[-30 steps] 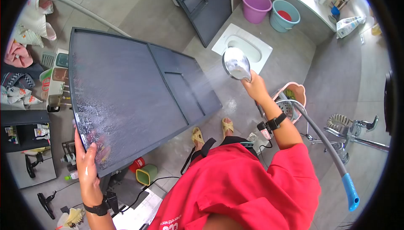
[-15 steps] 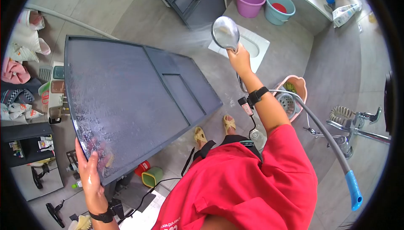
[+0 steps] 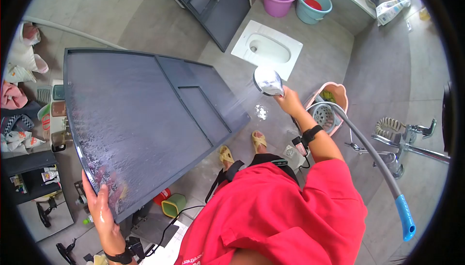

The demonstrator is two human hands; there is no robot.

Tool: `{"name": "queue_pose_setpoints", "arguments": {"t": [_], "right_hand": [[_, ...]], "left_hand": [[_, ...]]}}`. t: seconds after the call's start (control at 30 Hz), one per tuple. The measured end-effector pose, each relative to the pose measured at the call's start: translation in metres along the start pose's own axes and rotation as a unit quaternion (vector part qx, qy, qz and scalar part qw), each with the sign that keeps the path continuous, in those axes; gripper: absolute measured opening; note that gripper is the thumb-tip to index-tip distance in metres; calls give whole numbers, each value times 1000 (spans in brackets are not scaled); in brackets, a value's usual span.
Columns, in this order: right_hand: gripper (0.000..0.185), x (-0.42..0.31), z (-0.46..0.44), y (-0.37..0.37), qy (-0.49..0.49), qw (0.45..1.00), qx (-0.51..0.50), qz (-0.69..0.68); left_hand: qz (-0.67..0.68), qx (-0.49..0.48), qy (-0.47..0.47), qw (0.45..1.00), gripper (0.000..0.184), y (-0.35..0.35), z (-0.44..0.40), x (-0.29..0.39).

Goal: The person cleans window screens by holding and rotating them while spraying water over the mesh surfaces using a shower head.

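Observation:
A large dark grey panel (image 3: 135, 119) with a raised rim and a recessed rectangle tilts in front of me, wet across its face. My left hand (image 3: 100, 206) grips its lower left corner, the thumb on the face and the fingers around the outer edge. In my right hand (image 3: 289, 101) is a shower head (image 3: 267, 81), its handle inside my closed fingers. Fine spray leaves it leftward onto the panel's right end. Water beads and streaks show near my left hand.
A similar dark panel (image 3: 213, 8) stands behind. Purple bucket (image 3: 278, 1), blue bucket (image 3: 314, 10) and squat toilet (image 3: 271, 47) are at the back. A pink basin (image 3: 341, 105) and wall tap (image 3: 404, 139) are right; shelves with toiletries (image 3: 31, 178) are left.
My right hand has brought the shower head lower and slightly right, and its spray now meets the panel's right end. My left hand keeps its grip on the panel.

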State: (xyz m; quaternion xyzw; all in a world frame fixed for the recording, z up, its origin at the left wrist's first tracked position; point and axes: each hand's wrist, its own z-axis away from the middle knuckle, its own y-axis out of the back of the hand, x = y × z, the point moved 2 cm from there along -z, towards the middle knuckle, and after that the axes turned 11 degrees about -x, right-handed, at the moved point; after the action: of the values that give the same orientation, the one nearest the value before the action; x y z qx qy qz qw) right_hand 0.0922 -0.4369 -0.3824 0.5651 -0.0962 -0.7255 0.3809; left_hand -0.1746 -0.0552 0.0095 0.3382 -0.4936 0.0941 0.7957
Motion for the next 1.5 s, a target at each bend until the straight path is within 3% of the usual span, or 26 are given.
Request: {"name": "queue_pose_setpoints", "arguments": {"t": [0.07, 0.13, 0.33, 0.47, 0.53, 0.77, 0.97, 1.07, 1.33, 1.47, 1.5], "right_hand": [[26, -7, 7, 6, 10, 1000, -21, -9], [28, -22, 9, 11, 71, 991, 15, -109], [28, -43, -18, 7, 57, 988, 98, -110], [28, -57, -29, -5, 44, 991, 79, -99], [27, -72, -33, -7, 129, 978, 112, -118], [26, -131, -58, 2, 139, 966, 149, -158], [25, -158, -65, -6, 118, 971, 89, -188], [25, -168, -60, -11, 173, 965, 54, -192], [25, -154, -27, -14, 204, 966, -123, -98], [24, -153, -24, -10, 190, 969, -141, -70], [24, -156, -29, -11, 165, 979, -97, -69]], "left_hand": [[-3, 2, 0, 1000, 65, -1, 0, 1], [-8, 3, 0, 1000, 65, -2, 0, 1], [-23, 15, -12, 1000, 64, -4, 0, 3], [-22, 8, -6, 1000, 65, -5, 1, 4], [-20, 4, -4, 1000, 66, -5, 0, 3], [-16, -1, -7, 1000, 67, -2, 0, 1], [-8, -7, -13, 1000, 67, -2, 0, -1], [-1, -3, -8, 1000, 66, -3, 1, 1], [5, 7, 5, 1000, 64, 4, 0, -5], [5, 9, 3, 1000, 64, 4, -1, -6], [6, 8, 2, 1000, 65, 5, -1, -6]]}}
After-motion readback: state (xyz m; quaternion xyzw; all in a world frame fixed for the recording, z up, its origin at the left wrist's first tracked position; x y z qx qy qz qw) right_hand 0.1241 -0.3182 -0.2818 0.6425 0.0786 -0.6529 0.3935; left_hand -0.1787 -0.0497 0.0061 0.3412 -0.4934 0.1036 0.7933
